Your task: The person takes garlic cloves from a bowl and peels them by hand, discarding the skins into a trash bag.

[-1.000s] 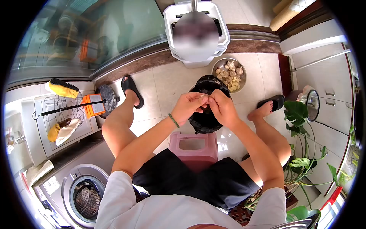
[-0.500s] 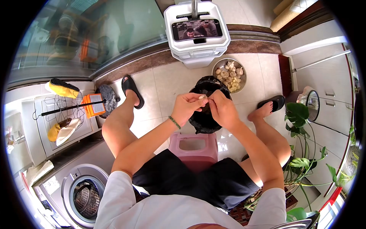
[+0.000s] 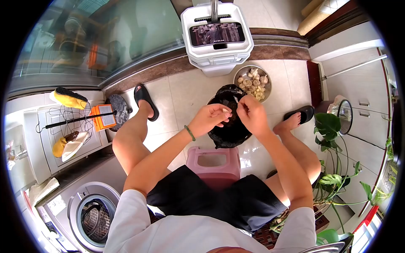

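My left hand [image 3: 207, 119], with a green beaded bracelet [image 3: 189, 133] at the wrist, pinches a pale garlic clove [image 3: 226, 110] between thumb and fingers. Just to its right, my right hand [image 3: 254, 117] is closed in a pinch, and a thin whitish bit of garlic skin [image 3: 236, 99] seems to stick out of it. Both hands are above a bin lined with a black plastic bag [image 3: 228, 138]. Beyond the bin, a metal bowl [image 3: 270, 89] on the floor holds garlic bulbs [image 3: 254, 76] and loose peeled cloves [image 3: 257, 90].
A pink stool [image 3: 213, 170] stands between my legs. Ahead, a phone [image 3: 217, 33] rests on a white bucket [image 3: 219, 57]. To the left are a washing machine [image 3: 93, 217] and a wire rack [image 3: 71, 120]. A leafy plant [image 3: 331, 126] grows along the right side.
My hands have drawn apart. The right hand moved a little right and away from the clove, with a whitish strip now showing at its fingertips; the left keeps the clove.
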The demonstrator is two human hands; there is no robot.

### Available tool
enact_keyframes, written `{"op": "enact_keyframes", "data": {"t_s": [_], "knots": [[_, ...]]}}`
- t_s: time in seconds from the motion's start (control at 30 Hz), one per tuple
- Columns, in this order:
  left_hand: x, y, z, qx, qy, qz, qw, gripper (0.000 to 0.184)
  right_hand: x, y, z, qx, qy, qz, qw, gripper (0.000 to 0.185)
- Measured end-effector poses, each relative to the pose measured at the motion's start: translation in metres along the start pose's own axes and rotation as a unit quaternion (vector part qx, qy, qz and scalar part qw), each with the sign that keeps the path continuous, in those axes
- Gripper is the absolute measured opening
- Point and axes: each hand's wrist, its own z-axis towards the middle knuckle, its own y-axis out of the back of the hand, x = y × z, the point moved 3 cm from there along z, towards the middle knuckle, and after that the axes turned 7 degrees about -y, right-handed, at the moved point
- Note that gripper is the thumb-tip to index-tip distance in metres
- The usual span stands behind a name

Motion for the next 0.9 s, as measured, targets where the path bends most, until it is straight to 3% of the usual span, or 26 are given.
{"op": "enact_keyframes", "data": {"t_s": [0.17, 0.27, 0.33, 0.43, 0.6, 0.67, 0.83, 0.9], "knots": [[0.001, 0.006, 0.004, -0.038, 0.01, -0.015, 0.999, 0.029, 0.007, -0.004, -0.002, 0.055, -0.015, -0.009, 0.998, 0.008], [0.003, 0.007, 0.004, -0.043, 0.013, -0.014, 0.999, 0.027, 0.016, -0.005, -0.003, 0.029, 0.057, 0.001, 0.998, 0.006], [0.008, 0.005, 0.003, -0.004, 0.001, 0.021, 1.0, 0.032, 0.019, -0.003, -0.005, 0.096, -0.034, 0.015, 0.995, 0.012], [0.016, 0.001, 0.002, 0.022, -0.016, 0.008, 1.0, 0.036, 0.011, -0.011, -0.009, 0.118, -0.022, 0.011, 0.993, 0.017], [0.011, -0.004, 0.001, 0.011, -0.007, -0.045, 0.999, 0.031, 0.011, -0.013, -0.007, 0.072, -0.009, 0.041, 0.997, 0.021], [0.001, -0.009, 0.0, 0.001, -0.059, -0.085, 0.995, 0.03, 0.009, -0.012, -0.006, 0.054, -0.014, 0.055, 0.997, 0.022], [0.004, 0.0, 0.004, -0.038, -0.032, -0.091, 0.995, 0.032, -0.01, -0.021, -0.011, 0.082, -0.157, 0.158, 0.971, 0.024], [0.003, 0.0, 0.004, -0.044, -0.02, -0.104, 0.993, 0.032, -0.007, -0.024, -0.013, 0.083, -0.17, 0.187, 0.964, 0.023]]}}
